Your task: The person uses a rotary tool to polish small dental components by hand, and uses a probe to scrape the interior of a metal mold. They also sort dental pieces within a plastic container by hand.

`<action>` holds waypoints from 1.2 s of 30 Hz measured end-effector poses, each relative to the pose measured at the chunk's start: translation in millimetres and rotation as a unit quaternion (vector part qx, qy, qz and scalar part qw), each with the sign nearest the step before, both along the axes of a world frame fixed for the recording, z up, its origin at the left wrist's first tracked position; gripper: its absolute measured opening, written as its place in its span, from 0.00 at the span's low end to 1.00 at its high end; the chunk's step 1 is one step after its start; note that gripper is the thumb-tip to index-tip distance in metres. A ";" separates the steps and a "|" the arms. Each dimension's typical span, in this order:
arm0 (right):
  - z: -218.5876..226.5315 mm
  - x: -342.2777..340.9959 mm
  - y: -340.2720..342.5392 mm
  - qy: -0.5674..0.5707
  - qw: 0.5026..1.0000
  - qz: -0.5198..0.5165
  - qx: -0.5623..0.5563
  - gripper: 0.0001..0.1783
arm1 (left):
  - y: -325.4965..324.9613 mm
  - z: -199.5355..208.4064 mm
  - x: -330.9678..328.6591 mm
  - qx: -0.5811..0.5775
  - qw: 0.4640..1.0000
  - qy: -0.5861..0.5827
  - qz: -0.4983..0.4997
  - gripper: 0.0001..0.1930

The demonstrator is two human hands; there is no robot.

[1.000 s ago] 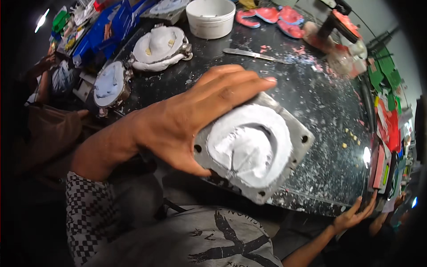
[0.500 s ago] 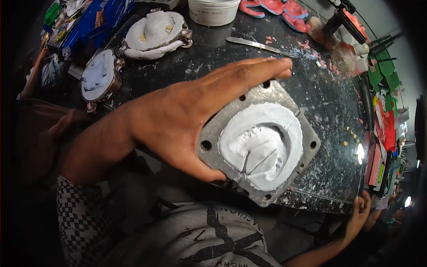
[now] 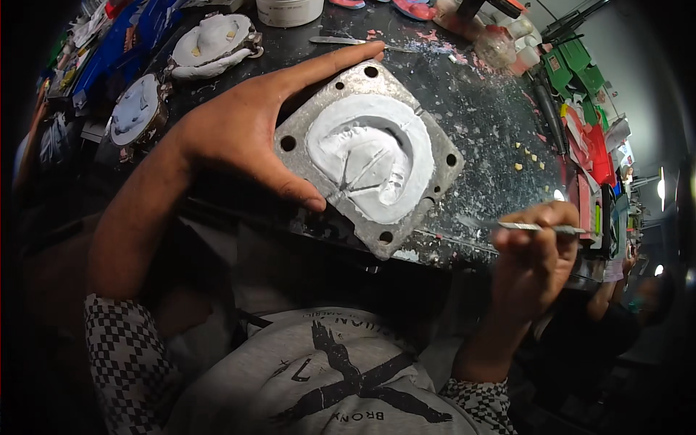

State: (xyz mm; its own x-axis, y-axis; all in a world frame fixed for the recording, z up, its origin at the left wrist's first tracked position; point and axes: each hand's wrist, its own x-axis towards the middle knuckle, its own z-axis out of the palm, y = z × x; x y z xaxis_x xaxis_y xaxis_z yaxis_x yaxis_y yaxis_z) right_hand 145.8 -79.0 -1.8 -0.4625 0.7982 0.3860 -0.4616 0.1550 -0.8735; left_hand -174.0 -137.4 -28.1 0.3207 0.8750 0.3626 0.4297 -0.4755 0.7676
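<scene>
My left hand (image 3: 235, 119) is closed around the upper left side of a square grey metal denture flask half (image 3: 288, 142), thumb at the near edge and fingers along the far one. White plaster (image 3: 417, 170) fills the flask, with a horseshoe-shaped hollow and tooth-like dents along it. Two thin lines cross the raised middle. To the right of the flask, my right hand (image 3: 536, 264) pinches a slim metal scalpel-like tool (image 3: 554, 229). Its tip, pointing left toward the flask, is smeared by motion.
Two plaster-filled flask halves (image 3: 210, 45) (image 3: 136, 114) stand at the far left. Behind lie a white tub (image 3: 290, 11) and a knife (image 3: 337, 41). Yellowish bits (image 3: 529, 156) dot the dusty black table (image 3: 493, 134). A glass jar (image 3: 496, 47), green bins (image 3: 569, 65) and a person (image 3: 602, 304) are at right.
My right hand has come up from the lower right with the metal tool in it. In the picture, the flask and my left hand have shifted up and left, as has the whole table.
</scene>
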 end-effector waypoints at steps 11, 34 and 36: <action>-6.9 -57.2 -2.4 -0.128 0.965 -0.060 0.223 0.09 | -5.0 3.6 5.1 -0.024 1.000 -0.017 0.005 0.66; 14.6 -66.6 12.8 -0.243 0.894 -0.017 0.377 0.09 | -4.1 0.1 5.0 -0.002 1.000 -0.003 0.003 0.67; 10.5 -66.1 15.8 -0.200 0.943 0.004 0.268 0.07 | -3.8 1.0 4.8 0.003 1.000 -0.003 0.001 0.67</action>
State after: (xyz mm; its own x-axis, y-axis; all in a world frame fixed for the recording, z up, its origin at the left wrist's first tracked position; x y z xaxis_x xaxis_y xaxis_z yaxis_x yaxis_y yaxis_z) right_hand 79.7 -63.2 8.7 -0.6615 0.5340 0.5265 -0.1155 0.6211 -0.7752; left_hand -169.2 -141.2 -27.1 0.3163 0.8734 0.3704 0.4264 -0.4797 0.7669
